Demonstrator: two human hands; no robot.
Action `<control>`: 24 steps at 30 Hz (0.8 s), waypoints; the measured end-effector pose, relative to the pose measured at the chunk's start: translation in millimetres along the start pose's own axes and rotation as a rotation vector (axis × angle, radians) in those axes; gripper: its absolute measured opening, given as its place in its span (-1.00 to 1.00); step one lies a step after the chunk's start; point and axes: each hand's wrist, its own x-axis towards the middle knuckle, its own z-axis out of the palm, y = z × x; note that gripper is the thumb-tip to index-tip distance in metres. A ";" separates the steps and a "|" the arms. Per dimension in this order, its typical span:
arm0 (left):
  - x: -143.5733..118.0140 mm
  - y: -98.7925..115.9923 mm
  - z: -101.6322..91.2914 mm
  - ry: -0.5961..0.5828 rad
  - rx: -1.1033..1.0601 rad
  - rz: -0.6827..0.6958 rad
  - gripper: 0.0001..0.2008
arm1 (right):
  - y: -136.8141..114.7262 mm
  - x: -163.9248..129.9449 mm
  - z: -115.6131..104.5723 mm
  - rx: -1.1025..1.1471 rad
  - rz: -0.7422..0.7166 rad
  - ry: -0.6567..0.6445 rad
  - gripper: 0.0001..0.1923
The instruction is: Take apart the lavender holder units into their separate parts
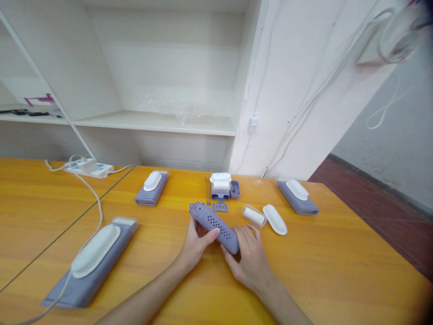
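Observation:
A purple-grey plastic case [219,228] with rows of small holes is held aslant above the table between both hands. My left hand [196,241] grips its upper left part, the thumb lying on the holed face. My right hand [248,253] closes around its lower right end, fingers on the far side and thumb beneath. Just beyond the case lie a flat purple-grey bracket [219,207], a spring [208,190] and a small purple-grey box-like part [234,189]. To the right are a clear-edged tray with a white roll [254,216] and a white oval cover [275,220].
Purple-grey cases with white oval pieces stand at left front [91,266], left back [152,188] and right back [297,197]. A white cable [100,207] runs from a power strip [89,167] over the left side. A white shelf [158,122] and wall border the wooden table [324,271].

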 end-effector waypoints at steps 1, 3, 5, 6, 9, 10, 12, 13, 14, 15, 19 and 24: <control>0.1 0.0 0.2 0.001 -0.001 0.000 -0.36 | -0.7 0.4 -1.1 -0.007 0.004 -0.003 -0.72; 0.2 0.4 0.7 0.003 -0.006 -0.004 -0.34 | -2.1 1.3 -3.2 -0.018 0.003 -0.004 -0.74; 0.0 1.3 1.2 -0.002 -0.014 -0.007 -0.33 | -3.0 2.0 -4.7 -0.031 -0.005 -0.011 -0.75; -0.2 1.9 1.4 -0.008 -0.015 -0.006 -0.33 | -3.2 2.3 -5.1 -0.038 -0.008 -0.014 -0.75; -0.9 3.0 1.6 -0.020 -0.010 0.010 -0.34 | -2.8 2.3 -4.1 -0.041 -0.006 -0.012 -0.76; -1.0 3.0 1.5 -0.023 -0.009 0.015 -0.35 | -2.5 2.0 -3.2 -0.036 -0.001 -0.004 -0.76; -0.9 2.5 1.4 -0.028 -0.012 0.018 -0.35 | -1.6 1.3 -1.3 -0.020 0.006 0.013 -0.77; -0.7 2.1 1.4 -0.032 -0.015 0.018 -0.34 | -1.3 0.8 -0.4 -0.014 0.004 0.020 -0.77; -0.4 1.7 1.4 -0.036 -0.016 0.016 -0.34 | -1.0 0.4 0.2 -0.010 0.000 0.023 -0.78; -0.1 1.3 1.4 -0.035 -0.015 0.015 -0.34 | -1.0 -0.1 0.6 -0.009 -0.006 0.023 -0.79; 1.2 0.2 1.4 0.000 0.000 0.032 -0.39 | -2.2 -1.1 0.7 -0.004 -0.008 0.024 -0.83; 2.1 -1.0 0.9 -0.001 -0.016 0.037 -0.41 | -2.1 -0.4 1.8 0.033 0.010 0.022 -0.83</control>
